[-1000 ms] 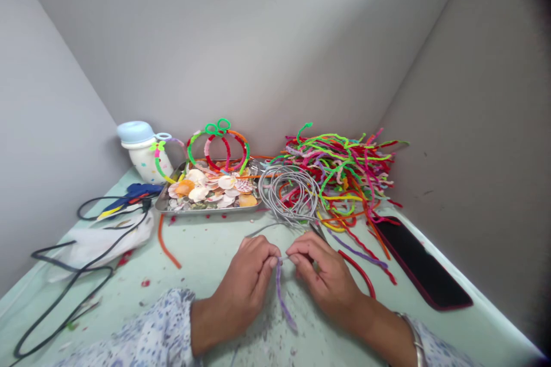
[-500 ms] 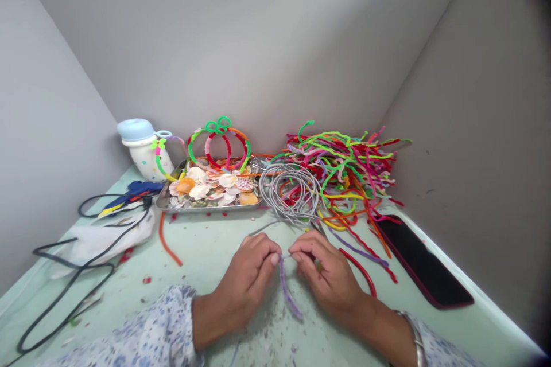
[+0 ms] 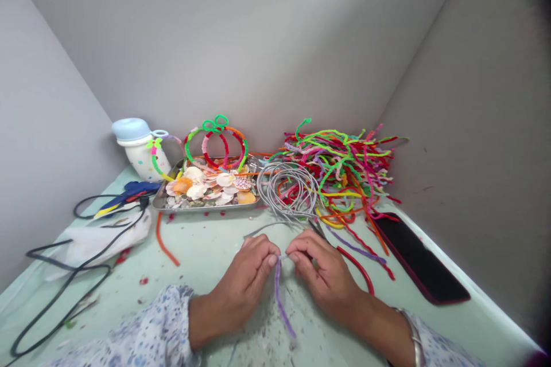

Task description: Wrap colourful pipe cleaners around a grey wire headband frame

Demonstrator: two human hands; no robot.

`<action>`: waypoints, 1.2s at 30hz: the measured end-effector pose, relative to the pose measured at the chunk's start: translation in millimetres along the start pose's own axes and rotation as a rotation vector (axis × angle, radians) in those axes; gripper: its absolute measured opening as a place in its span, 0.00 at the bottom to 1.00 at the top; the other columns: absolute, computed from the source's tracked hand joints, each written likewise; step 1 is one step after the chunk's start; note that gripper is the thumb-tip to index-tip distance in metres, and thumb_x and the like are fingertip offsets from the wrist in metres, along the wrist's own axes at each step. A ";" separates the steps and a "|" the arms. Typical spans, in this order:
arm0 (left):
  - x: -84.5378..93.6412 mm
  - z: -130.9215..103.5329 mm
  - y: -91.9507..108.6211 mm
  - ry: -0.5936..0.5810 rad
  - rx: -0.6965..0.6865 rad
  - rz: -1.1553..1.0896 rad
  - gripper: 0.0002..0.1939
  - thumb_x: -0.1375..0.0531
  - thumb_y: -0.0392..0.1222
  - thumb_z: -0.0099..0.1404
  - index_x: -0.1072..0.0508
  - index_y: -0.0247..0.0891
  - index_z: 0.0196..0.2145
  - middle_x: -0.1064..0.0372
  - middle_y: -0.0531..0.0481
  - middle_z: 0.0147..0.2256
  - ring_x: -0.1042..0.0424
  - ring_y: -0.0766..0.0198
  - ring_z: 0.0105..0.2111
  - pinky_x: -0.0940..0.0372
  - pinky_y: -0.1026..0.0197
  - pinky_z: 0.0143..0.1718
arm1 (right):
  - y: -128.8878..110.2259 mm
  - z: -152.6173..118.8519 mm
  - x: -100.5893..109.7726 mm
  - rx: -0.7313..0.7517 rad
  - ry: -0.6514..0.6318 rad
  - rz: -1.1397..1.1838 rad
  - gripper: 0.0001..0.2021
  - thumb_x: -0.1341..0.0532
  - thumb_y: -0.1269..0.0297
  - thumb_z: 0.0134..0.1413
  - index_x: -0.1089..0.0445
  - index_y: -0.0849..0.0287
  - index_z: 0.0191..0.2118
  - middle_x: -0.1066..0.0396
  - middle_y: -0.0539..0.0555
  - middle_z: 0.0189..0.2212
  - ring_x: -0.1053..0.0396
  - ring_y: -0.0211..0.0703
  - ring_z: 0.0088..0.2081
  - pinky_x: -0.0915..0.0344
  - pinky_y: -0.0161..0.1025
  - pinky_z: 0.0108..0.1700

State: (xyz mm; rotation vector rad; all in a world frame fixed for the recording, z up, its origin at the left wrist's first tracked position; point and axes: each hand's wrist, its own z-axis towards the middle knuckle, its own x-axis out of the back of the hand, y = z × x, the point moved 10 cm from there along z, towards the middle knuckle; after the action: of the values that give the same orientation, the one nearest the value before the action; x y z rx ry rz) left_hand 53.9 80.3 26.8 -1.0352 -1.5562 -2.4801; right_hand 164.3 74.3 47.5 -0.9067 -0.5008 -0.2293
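Over the speckled pale-green tabletop (image 3: 206, 275), a person's two bare hands are working close together but are not touching. The left hand (image 3: 247, 278) is pinching the upper end of a fuzzy, slender purple stem (image 3: 279, 295) between thumb and forefinger. The stem's loose length is hanging down between the hands, curving slightly towards the right. The right hand (image 3: 327, 278) is pinching too, and a thin pale strand is spanning the small gap between the fingertips; whether it is bare wire or part of the stem, the view is not showing clearly.

The purple stem is looking very light and soft-surfaced, probably bending easily while holding its curve, with little risk of slipping or breaking. A pinch close to its upper end is likely giving the best control, since the free tail is likely to be swinging about; a hard squeeze may be flattening the fuzz.

Beyond the hands, a loose coil of grey wire (image 3: 297, 213) is lying between a shallow metal tray (image 3: 206, 210) of seashells (image 3: 197, 190) and a tangled heap of multicoloured fuzzy stems (image 3: 340, 155). A curved red fuzzy-looking length (image 3: 359, 266) is lying just beside the right hand, and a flat black phone (image 3: 422, 258) is resting farther right.
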 end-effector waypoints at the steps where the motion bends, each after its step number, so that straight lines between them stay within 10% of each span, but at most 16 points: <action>1: 0.6 0.0 1.0 -0.003 0.000 -0.010 0.14 0.56 0.42 0.74 0.35 0.40 0.35 0.38 0.50 0.33 0.38 0.59 0.37 0.42 0.56 0.43 | 0.6 -0.3 0.3 -0.007 0.003 0.005 0.08 0.47 0.72 0.64 0.32 0.57 0.37 0.34 0.52 0.31 0.34 0.41 0.33 0.38 0.37 0.35; 36: 11.8 -2.7 8.0 0.167 -0.117 0.103 0.03 0.45 0.36 0.68 0.32 0.39 0.36 0.34 0.50 0.32 0.36 0.60 0.36 0.42 0.56 0.40 | 8.4 -3.2 -2.6 -0.065 0.000 0.071 0.08 0.47 0.70 0.65 0.33 0.57 0.36 0.36 0.50 0.28 0.36 0.40 0.31 0.40 0.37 0.35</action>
State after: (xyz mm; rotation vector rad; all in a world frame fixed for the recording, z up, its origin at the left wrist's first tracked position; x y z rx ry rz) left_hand 46.2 77.7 38.8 -0.8711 -1.2927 -2.5386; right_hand 166.5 76.8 38.7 -0.9857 -0.4621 -0.1818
